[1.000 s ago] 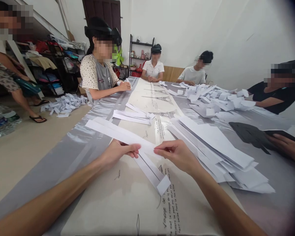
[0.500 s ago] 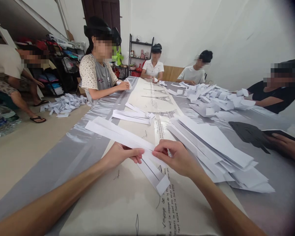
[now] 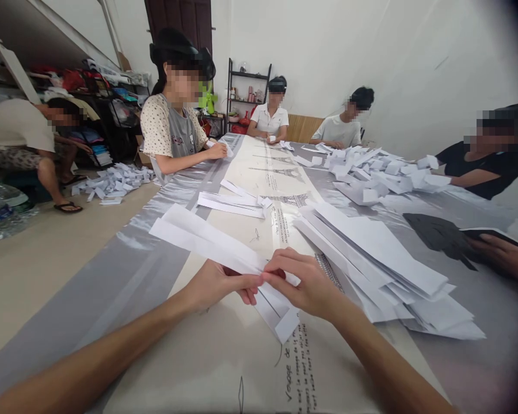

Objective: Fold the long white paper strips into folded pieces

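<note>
My left hand (image 3: 218, 283) and my right hand (image 3: 306, 282) both pinch the near end of a long folded white paper strip (image 3: 198, 236), fingertips meeting at its fold. The strip runs away from me to the upper left, raised a little above the table. Under my hands lies another folded paper strip (image 3: 280, 316) flat on the printed table cover (image 3: 224, 356). A big stack of long white paper sheets (image 3: 384, 259) lies just right of my right hand.
A tied bundle of strips (image 3: 235, 204) lies further up the table. Folded paper pieces (image 3: 371, 172) are heaped at the far right, more on the floor (image 3: 112, 181). Several people sit around the table; another person's hand (image 3: 507, 256) rests on a dark tablet at right.
My hands have drawn together on the strip and moved a little toward me, so the fingertips now touch. A person at the far left has bent down lower.
</note>
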A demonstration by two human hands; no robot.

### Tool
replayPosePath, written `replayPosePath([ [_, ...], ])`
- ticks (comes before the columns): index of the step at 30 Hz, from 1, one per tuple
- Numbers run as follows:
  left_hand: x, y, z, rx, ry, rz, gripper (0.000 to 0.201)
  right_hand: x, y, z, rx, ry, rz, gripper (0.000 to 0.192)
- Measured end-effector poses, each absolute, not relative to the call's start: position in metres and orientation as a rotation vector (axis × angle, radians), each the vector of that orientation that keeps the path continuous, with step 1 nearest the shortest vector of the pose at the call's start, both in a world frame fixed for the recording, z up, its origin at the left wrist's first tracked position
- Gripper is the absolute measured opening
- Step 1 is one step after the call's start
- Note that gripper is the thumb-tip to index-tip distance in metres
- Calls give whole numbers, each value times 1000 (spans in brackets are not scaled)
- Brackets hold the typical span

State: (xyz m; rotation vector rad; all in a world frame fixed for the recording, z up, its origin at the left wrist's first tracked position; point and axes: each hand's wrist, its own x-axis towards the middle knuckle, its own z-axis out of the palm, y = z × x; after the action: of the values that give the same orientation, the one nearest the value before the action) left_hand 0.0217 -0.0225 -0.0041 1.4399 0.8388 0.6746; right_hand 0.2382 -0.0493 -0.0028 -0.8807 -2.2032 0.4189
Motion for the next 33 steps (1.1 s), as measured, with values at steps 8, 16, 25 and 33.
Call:
replayPosePath([
  [8,26,-28,-3,1446,839,629,21,227,-52,1,-772,-2271,198,22],
  [16,31,-33,-5,1535,863,652,17,216,-53,2,-690,-2293,36,26],
  [25,34,-36,-10,1663,898,638,30,212,-55,2,-615,-2264,-41,27],
  [33,34,-33,-17,1679,887,692,28,204,-57,1,-618,-2214,-75,26],
])
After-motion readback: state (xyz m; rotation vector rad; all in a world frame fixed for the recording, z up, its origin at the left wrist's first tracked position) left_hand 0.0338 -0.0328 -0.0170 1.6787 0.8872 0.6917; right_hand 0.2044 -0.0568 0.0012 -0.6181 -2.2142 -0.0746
